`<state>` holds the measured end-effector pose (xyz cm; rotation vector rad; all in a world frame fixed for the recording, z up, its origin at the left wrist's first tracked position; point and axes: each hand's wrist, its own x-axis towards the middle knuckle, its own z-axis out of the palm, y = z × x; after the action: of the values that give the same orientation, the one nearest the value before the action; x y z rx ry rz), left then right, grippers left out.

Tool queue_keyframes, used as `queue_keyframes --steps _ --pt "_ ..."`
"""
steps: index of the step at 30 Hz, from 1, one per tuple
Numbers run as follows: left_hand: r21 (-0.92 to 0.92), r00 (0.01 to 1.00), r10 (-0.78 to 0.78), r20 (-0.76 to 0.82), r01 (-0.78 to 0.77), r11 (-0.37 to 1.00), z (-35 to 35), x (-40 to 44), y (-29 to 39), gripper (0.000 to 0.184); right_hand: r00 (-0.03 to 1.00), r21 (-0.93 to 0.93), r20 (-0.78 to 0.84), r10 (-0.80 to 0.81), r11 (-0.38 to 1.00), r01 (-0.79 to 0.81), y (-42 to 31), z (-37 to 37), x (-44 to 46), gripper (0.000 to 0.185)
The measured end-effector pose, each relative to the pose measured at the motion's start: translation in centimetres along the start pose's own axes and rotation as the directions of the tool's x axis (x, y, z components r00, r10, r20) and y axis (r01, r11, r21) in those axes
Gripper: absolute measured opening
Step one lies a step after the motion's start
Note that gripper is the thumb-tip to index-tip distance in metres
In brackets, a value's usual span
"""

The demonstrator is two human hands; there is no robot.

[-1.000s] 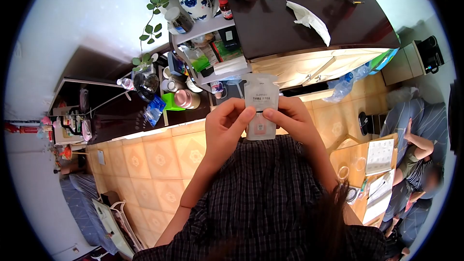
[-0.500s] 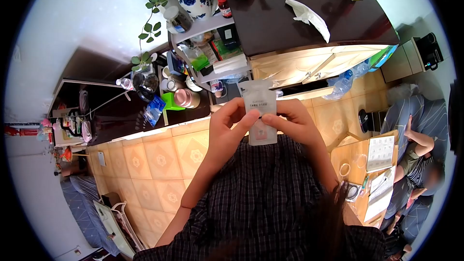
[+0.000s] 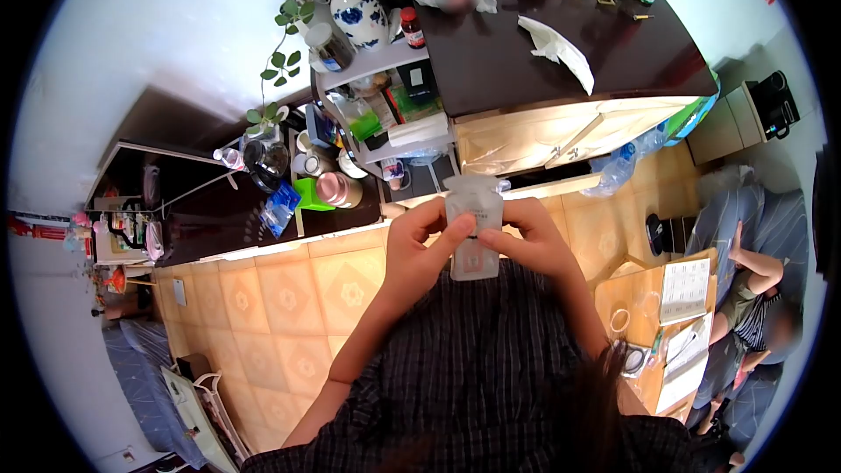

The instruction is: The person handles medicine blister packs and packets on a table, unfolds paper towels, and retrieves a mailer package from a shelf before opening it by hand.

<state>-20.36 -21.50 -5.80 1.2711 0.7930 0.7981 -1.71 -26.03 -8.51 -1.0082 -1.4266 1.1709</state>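
Observation:
A pale translucent packet [image 3: 475, 261] with small printed text is held upright in front of my dark checked shirt. My left hand [image 3: 421, 245] pinches it from the left side, thumb on its front. From the right, my right hand [image 3: 534, 241] grips it the same way, its thumb close to the other thumb. A small dark mark shows on the packet between the two thumbs. The fingers behind the packet are hidden.
A dark-topped cabinet [image 3: 491, 61] bears a crumpled tissue [image 3: 558, 52] and bottles. Left of it are shelves with a blue-and-white vase [image 3: 360, 16] and a pink-lidded jar [image 3: 338, 190]. At right, a person [image 3: 758, 320] sits by a wooden table [image 3: 629, 292] with open books.
Both hands and the packet sit slightly lower in view. My left thumb has moved up and now covers part of the printed text. The view has shifted a little.

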Motion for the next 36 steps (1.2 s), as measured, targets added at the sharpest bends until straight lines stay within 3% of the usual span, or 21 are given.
queue_keyframes --steps 3,4,5,7,12,21,25,28,36 --pt "0.072 0.994 0.077 0.078 -0.083 0.994 -0.3 0.2 -1.0 0.022 0.996 0.189 -0.085 0.03 0.982 -0.014 0.0 0.3 0.1 0.024" --pt "0.135 0.986 -0.029 0.167 0.006 0.991 -0.9 0.0 -0.9 0.026 0.993 0.176 -0.083 0.088 0.982 -0.072 0.0 0.2 -0.1 0.025" --pt "0.163 0.984 -0.023 0.178 -0.006 0.987 -1.0 0.0 -0.9 0.026 0.991 0.1 -0.058 0.121 0.988 -0.114 0.3 -0.2 -0.3 0.026" --pt "0.218 0.98 -0.016 0.199 -0.029 0.976 -0.7 0.2 -1.1 0.026 0.99 0.138 -0.079 0.121 0.984 -0.109 0.3 -0.1 -0.3 0.026" --pt "0.017 0.984 -0.066 0.165 0.064 0.998 0.1 0.5 -0.8 0.028 0.985 0.147 -0.087 0.147 0.98 -0.133 0.8 -0.4 -0.2 0.026" --pt "0.1 0.901 -0.308 0.305 0.292 0.951 -0.4 0.4 -1.5 0.036 0.97 0.188 -0.211 0.12 0.979 -0.08 1.4 -1.2 0.7 0.027" --pt "0.089 0.908 -0.256 0.332 0.24 0.967 -0.6 0.6 -1.2 0.038 0.968 0.231 -0.199 0.155 0.967 -0.107 1.5 -1.3 0.9 0.026" --pt "0.156 0.893 -0.24 0.38 0.194 0.969 -0.9 0.8 -0.9 0.038 0.95 0.363 -0.21 0.229 0.921 -0.142 2.4 -1.3 0.9 0.025" --pt "0.146 0.886 -0.228 0.403 0.183 0.972 -0.9 1.1 -1.1 0.04 0.965 0.317 -0.126 0.229 0.931 -0.179 1.4 -1.8 1.3 0.024"
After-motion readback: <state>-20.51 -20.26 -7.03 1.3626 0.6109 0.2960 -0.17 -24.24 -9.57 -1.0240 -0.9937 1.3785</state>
